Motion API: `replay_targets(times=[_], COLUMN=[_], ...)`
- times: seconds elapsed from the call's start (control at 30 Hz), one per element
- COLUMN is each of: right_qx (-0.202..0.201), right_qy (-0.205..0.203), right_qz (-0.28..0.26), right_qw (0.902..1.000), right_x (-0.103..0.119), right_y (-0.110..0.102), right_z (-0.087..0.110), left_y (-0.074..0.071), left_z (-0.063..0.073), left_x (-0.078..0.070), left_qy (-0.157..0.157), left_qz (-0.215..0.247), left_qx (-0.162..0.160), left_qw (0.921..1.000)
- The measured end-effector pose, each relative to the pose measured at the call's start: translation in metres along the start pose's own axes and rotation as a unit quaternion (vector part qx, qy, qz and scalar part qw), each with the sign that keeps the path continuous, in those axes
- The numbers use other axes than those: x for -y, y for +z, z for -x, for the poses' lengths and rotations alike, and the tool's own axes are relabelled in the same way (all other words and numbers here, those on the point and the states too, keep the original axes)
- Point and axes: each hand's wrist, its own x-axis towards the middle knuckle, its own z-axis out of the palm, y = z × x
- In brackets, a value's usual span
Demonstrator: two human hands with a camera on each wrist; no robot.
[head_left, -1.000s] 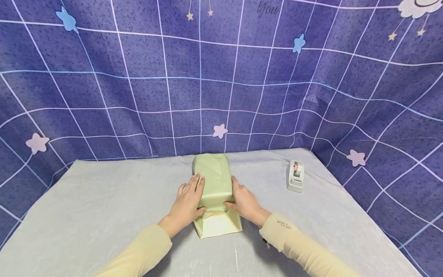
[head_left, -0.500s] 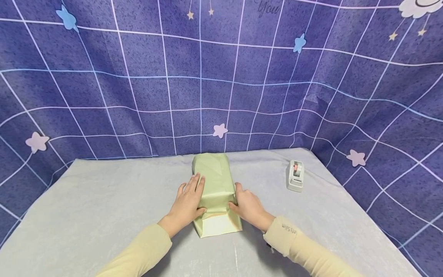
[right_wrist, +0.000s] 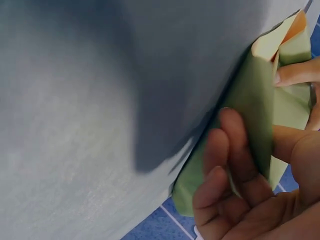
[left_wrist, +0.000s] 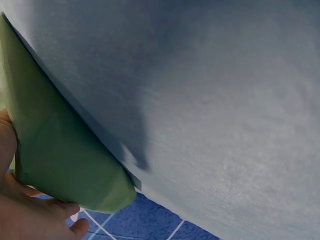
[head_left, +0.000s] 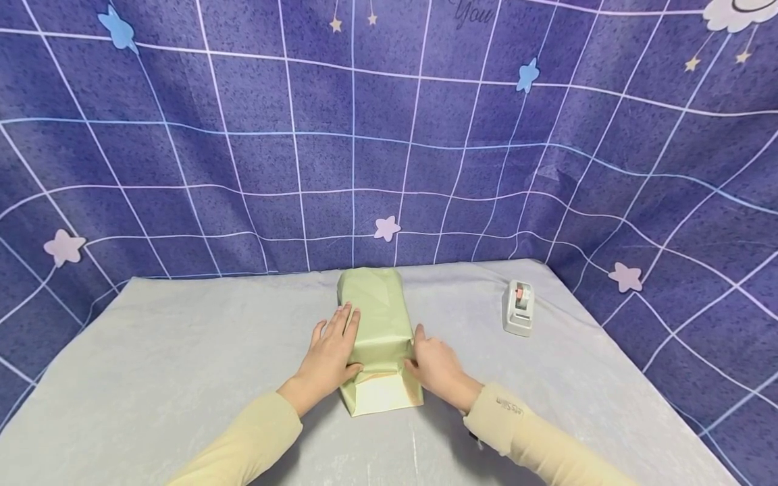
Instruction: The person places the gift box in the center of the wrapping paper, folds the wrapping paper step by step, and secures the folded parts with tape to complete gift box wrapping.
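A box-shaped parcel (head_left: 377,307) in light green wrapping paper lies lengthwise mid-table. At its near end a paper flap (head_left: 384,395) spreads out in a trapezoid, pale inside with an orange-tinted strip. My left hand (head_left: 325,354) rests over the parcel's left side, fingers extended along the top and thumb by the near-end fold. On the opposite side, my right hand (head_left: 439,368) pinches the wrapping paper's side edge at the near corner. The right wrist view has the curled fingers (right_wrist: 235,145) outside the green paper (right_wrist: 250,95) and the thumb behind its edge.
A white tape dispenser (head_left: 519,309) with a reddish part stands at the table's right. Pale grey cloth (head_left: 200,358) covers the table. Behind and to the right hangs a purple-blue curtain (head_left: 340,162) with grid lines and stars.
My right hand has shifted slightly right and back toward me along the parcel's side, its thumb now at the paper's corner edge. My left hand and the parcel stay nearly still.
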Motion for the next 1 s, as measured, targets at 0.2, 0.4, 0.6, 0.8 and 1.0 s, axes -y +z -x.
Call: replay_targets(times=[0.2, 0.4, 0.6, 0.8, 1.0], right_qx=[0.026, 0.008, -0.047, -0.1, -0.11], right_qy=[0.023, 0.009, -0.041, -0.089, -0.104], right_qz=[0.026, 0.054, 0.079, 0.126, 0.153], right_qw=[0.9991, 0.9985, 0.9949, 0.983, 0.9766], right_x=[0.006, 0.008, 0.005, 0.005, 0.006], right_y=[0.0, 0.001, 0.002, 0.003, 0.008], right_z=[0.008, 0.011, 0.02, 0.026, 0.027], left_y=[0.0, 0.0, 0.0, 0.001, 0.002], left_z=[0.0, -0.001, 0.0, 0.0, 0.001], left_x=[0.001, 0.002, 0.001, 0.002, 0.001], left_qy=[0.004, -0.002, 0.0, 0.001, 0.001], left_qz=[-0.002, -0.002, 0.003, 0.009, 0.01], left_qx=[-0.006, 0.0, -0.003, -0.007, -0.004], left_qw=[1.0, 1.0, 1.0, 0.9999, 0.9999])
